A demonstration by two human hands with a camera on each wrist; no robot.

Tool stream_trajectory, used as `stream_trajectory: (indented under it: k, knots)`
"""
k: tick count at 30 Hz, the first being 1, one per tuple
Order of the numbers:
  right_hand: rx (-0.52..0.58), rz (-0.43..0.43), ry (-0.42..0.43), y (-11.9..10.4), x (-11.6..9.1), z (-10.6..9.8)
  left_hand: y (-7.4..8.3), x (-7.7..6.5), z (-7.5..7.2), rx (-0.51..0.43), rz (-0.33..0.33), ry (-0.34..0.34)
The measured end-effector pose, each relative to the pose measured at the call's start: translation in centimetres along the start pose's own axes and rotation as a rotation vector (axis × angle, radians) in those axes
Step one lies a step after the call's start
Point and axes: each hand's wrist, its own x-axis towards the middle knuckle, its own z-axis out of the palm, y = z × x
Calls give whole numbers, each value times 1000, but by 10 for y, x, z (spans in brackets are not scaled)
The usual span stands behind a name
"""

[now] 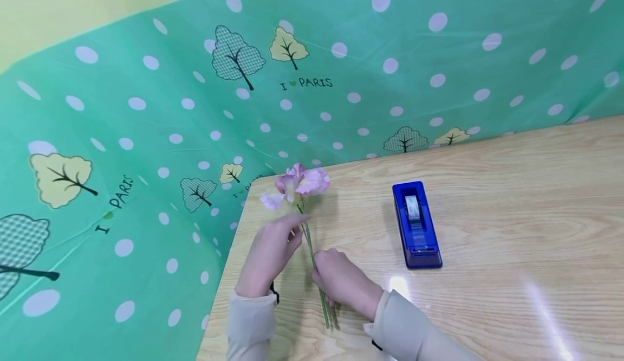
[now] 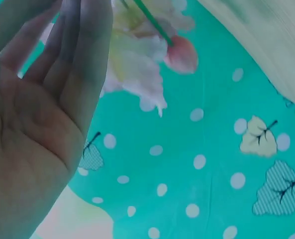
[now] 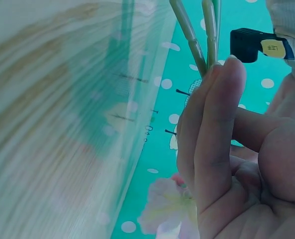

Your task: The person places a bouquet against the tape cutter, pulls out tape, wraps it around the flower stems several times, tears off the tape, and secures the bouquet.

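A bunch of artificial flowers (image 1: 304,181), pale pink and lilac, lies slantwise with its blooms toward the back. My right hand (image 1: 345,281) grips the green stems (image 1: 325,312) low down, their cut ends sticking out past the fist; in the right wrist view the stem ends (image 3: 210,30) rise beyond the curled fingers. My left hand (image 1: 274,250) is just below the blooms, its index finger crossing over the stems and its other fingers loosely bent. In the left wrist view its palm is bare, with a pink bud (image 2: 182,55) beside the fingers and the fingertips out of frame.
A blue tape dispenser (image 1: 417,225) with a roll of clear tape stands to the right of the hands on the wood-grain table (image 1: 512,204). A green dotted cloth (image 1: 341,68) printed with trees hangs along the table's back and left edges.
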Motion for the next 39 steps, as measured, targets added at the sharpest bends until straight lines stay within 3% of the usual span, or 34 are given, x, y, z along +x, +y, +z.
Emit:
stream_trajectory:
  k: [4, 11, 15, 21, 29, 32, 39]
  knots:
    - [4, -5, -6, -1, -1, -2, -10, 0, 2, 38, 1, -18]
    - [-5, -10, -40, -3, -5, -4, -28, 3, 9, -83, -27, -28]
    - [-18, -28, -40, -4, -7, -6, -33, 4, 17, -76, -17, 11]
    - [1, -66, -24, -3, -8, -11, -34, 5, 28, 24, 100, 125]
    - [-5, -94, -17, -3, -12, -19, -38, 12, 40, 155, 321, 422]
    - [-17, -104, -18, -5, -14, -22, -37, 12, 39, 164, 346, 459]
    - [-28, -117, -7, -4, -24, -27, -34, 10, 34, 204, 377, 455]
